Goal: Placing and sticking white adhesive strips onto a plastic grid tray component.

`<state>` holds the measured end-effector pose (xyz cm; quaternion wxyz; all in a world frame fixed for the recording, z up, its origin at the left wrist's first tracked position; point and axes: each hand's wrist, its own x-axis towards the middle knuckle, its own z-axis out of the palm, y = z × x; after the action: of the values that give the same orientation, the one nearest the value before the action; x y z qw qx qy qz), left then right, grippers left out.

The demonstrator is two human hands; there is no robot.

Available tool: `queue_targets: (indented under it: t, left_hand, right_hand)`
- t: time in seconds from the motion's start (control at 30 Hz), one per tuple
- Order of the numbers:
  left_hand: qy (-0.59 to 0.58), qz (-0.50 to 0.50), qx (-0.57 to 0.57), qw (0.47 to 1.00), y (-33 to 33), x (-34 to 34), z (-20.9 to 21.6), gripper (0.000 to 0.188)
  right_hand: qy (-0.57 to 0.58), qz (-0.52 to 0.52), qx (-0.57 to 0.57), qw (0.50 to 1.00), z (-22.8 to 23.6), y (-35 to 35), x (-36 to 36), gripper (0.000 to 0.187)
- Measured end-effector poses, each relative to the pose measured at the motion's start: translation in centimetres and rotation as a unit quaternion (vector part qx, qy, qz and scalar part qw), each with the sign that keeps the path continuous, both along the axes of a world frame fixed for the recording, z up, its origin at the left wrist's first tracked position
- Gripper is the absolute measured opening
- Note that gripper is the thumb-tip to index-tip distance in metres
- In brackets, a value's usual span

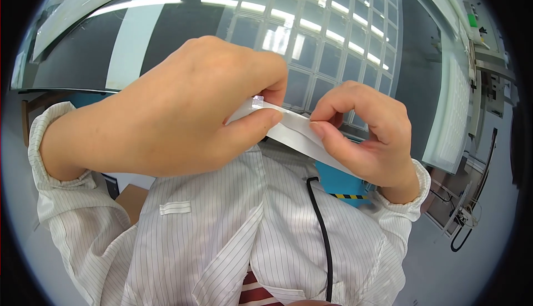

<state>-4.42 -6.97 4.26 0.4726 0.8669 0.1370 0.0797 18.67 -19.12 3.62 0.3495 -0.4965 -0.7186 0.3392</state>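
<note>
A narrow white strip (292,134), paper-like, stretches between my two hands in front of my chest, slanting down to the right. My left hand (191,109) pinches its left end between thumb and bent forefinger. Beside that thumb sits a small clear square piece (257,102), which looks like plastic film or tape. Thumb and forefinger of my right hand (375,131) are closed on the strip's upper edge, where a fold or lifted layer shows. The strip's right end runs behind my right thumb and is partly hidden.
Ahead lies a glossy glass-topped table (183,23) reflecting ceiling lights. On it is a clear sheet with a grid of squares (316,39). Clear plastic wrapping (83,6) lies at the far left. Metal equipment (463,217) stands to the right. A black cable (321,223) hangs down my striped coat.
</note>
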Motion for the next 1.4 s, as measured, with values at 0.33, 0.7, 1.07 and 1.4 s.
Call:
queue_targets:
  t: [0.33, 0.7, 1.07, 1.4]
  left_hand:
    - [-0.046, -0.007, 0.088, 0.995, -1.0, 2.7, -1.0, 0.008]
    - [-0.144, -0.062, 0.26, 0.953, -0.7, 6.2, -3.7, 0.023]
    - [-0.157, -0.076, 0.285, 0.943, -1.2, 7.5, -3.9, 0.027]
    - [-0.161, -0.064, 0.275, 0.946, -3.0, 9.1, -3.5, 0.027]
  right_hand:
    - [0.02, -0.041, -0.081, 0.996, 3.5, -0.7, 3.9, 0.009]
    - [-0.122, -0.079, -0.121, 0.982, 1.9, 4.5, 6.2, 0.007]
    - [-0.138, -0.153, -0.197, 0.958, 2.5, 4.0, 5.8, 0.01]
    - [-0.143, -0.163, -0.175, 0.96, 2.6, 2.4, 7.3, 0.008]
